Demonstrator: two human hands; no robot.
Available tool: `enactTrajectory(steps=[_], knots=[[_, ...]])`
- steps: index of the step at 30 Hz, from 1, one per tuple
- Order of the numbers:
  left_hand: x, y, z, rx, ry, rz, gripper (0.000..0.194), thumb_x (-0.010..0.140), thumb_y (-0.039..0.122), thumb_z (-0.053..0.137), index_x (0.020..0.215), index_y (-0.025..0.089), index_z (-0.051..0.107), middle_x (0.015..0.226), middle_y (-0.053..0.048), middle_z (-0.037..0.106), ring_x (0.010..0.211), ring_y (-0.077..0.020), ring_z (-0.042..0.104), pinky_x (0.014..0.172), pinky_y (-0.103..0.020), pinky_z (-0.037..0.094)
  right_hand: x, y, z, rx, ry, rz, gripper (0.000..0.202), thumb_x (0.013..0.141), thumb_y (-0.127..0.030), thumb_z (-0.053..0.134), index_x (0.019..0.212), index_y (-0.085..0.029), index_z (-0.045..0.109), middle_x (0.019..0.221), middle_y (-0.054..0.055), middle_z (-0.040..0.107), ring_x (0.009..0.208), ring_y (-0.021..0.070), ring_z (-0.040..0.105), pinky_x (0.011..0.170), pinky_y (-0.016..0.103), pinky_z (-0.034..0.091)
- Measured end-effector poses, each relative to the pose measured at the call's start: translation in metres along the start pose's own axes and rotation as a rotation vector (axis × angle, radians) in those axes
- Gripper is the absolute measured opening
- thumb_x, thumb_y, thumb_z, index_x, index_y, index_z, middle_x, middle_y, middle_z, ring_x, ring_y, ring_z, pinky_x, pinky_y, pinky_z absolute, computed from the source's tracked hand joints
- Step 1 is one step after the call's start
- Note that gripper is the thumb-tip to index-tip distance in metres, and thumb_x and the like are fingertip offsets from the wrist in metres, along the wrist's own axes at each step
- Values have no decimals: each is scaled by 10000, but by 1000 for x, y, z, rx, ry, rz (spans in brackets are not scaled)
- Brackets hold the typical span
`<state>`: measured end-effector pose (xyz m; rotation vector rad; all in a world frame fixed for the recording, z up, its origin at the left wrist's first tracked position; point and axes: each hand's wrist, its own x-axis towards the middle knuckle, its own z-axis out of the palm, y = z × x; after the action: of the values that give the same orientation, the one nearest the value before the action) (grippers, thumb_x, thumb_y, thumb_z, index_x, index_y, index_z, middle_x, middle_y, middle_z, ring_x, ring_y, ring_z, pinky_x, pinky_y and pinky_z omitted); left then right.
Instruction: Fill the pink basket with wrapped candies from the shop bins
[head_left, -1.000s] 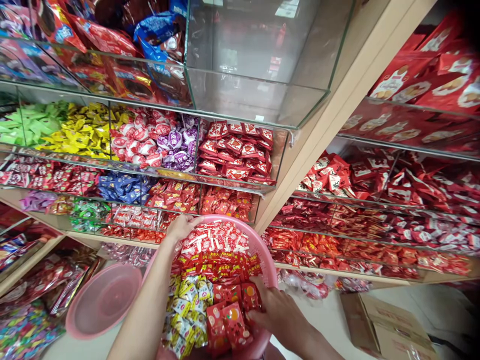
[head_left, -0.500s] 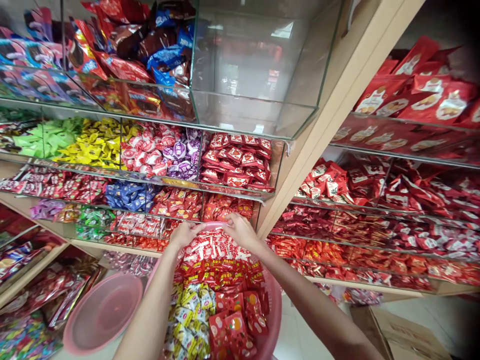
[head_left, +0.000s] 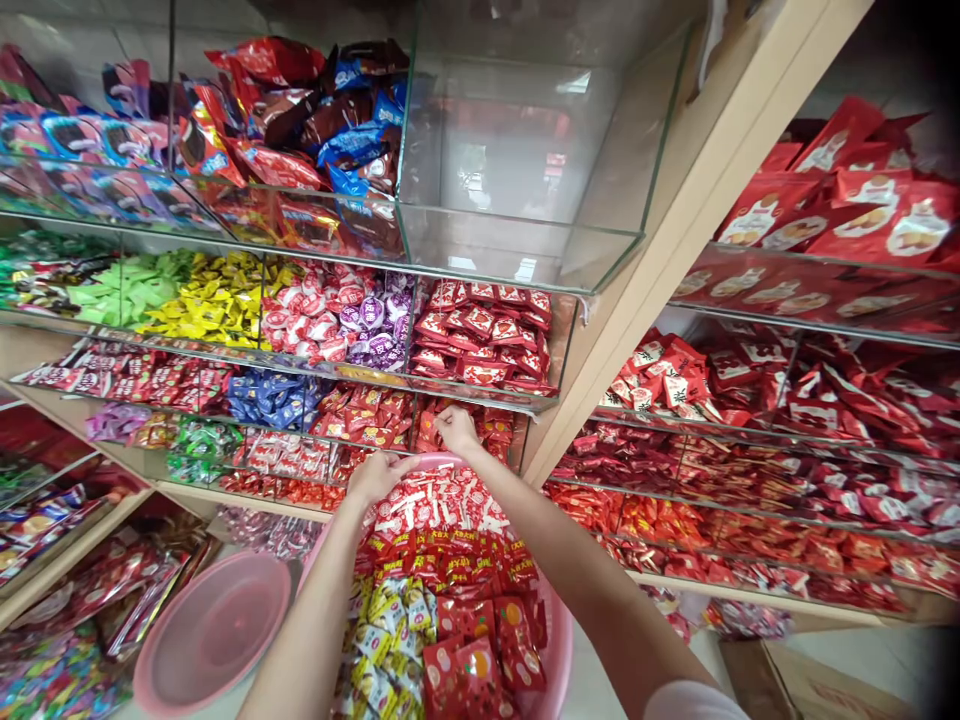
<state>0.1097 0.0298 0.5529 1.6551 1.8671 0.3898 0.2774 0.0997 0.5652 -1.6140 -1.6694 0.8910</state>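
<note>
My left hand (head_left: 377, 478) is closed on the far rim of a pink basket (head_left: 556, 640). Inside it are red-and-white packets (head_left: 442, 500), red packets with yellow lettering (head_left: 457, 545), yellow-and-white packets (head_left: 386, 630) and larger red packets with orange prints (head_left: 472, 660). Just beyond the rim, my right hand (head_left: 456, 430) reaches into a shelf compartment of red-orange candy packets (head_left: 496, 428). Its fingers are bent together against those packets; what lies between them is hidden.
Clear-fronted shelves of wrapped sweets rise ahead, with a wooden post (head_left: 600, 360) right of my hands. A pink basin (head_left: 214, 630) sits at lower left. A cardboard box (head_left: 825, 680) stands on the floor at lower right.
My right hand has left the basket rim and moved up and forward into the compartment of red-orange packets. The left hand stays on the rim. The view has shifted slightly.
</note>
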Motion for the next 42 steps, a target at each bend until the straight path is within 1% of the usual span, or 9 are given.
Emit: enactTrajectory(steps=[4,8,14,17,21,24,30,36,42], knots=[[1,-1,1,-2,-2,-5,537,674,721,495,505,213,461,440,46,457,481,-135,464,539,-237,284,-17,-2,-21,137,32,-52,139,831,-261,522,770,-154,588,772,39,659,725,138,606,707,252,470],[3,-3,3,-11,21,2,526,656,717,519,508,213,513,451,33,476,498,-143,474,541,-240,282,-61,-5,-50,306,16,-111,169,817,-335,542,795,-167,544,765,23,639,717,138,613,688,261,487],[3,-2,4,-17,18,-15,552,647,749,506,512,213,528,445,21,490,501,-150,475,531,-244,274,-139,7,-80,594,-377,-35,310,772,-460,631,815,-177,511,592,-28,598,532,117,577,558,254,466],[1,0,4,-22,25,-19,552,644,741,522,494,210,503,440,27,489,474,-136,453,520,-241,267,-165,16,-85,637,-462,31,316,796,-469,613,852,-188,479,698,-12,616,603,141,639,591,285,512],[1,0,4,-26,26,-24,547,642,737,530,496,210,507,448,29,494,487,-142,471,528,-243,276,-194,18,-93,326,-323,-292,156,909,-352,487,886,-201,515,1159,88,582,1029,183,613,877,368,501],[2,0,3,-23,24,-21,544,640,737,526,494,214,492,442,33,478,496,-144,465,544,-245,273,-212,19,-99,50,-292,-513,147,947,-248,414,926,-202,551,1302,103,502,1122,162,557,973,335,442],[0,3,1,8,6,-38,544,648,740,507,501,217,497,442,34,483,510,-146,472,554,-242,275,-234,25,-95,-81,-330,-585,210,957,-215,371,1019,-198,570,1278,112,528,1229,183,484,999,304,435],[-1,5,1,-19,7,-35,538,638,737,523,497,219,497,422,35,464,502,-151,478,552,-242,276,-267,25,-84,-283,-512,-618,240,959,-201,352,1026,-235,579,1341,41,510,1078,143,578,920,254,463],[-2,3,1,-34,21,-19,533,636,734,532,509,217,523,418,33,475,501,-154,491,557,-248,296,-284,41,-69,-499,-508,-828,188,921,-274,483,1091,-224,545,1227,38,597,991,186,568,881,302,440]])
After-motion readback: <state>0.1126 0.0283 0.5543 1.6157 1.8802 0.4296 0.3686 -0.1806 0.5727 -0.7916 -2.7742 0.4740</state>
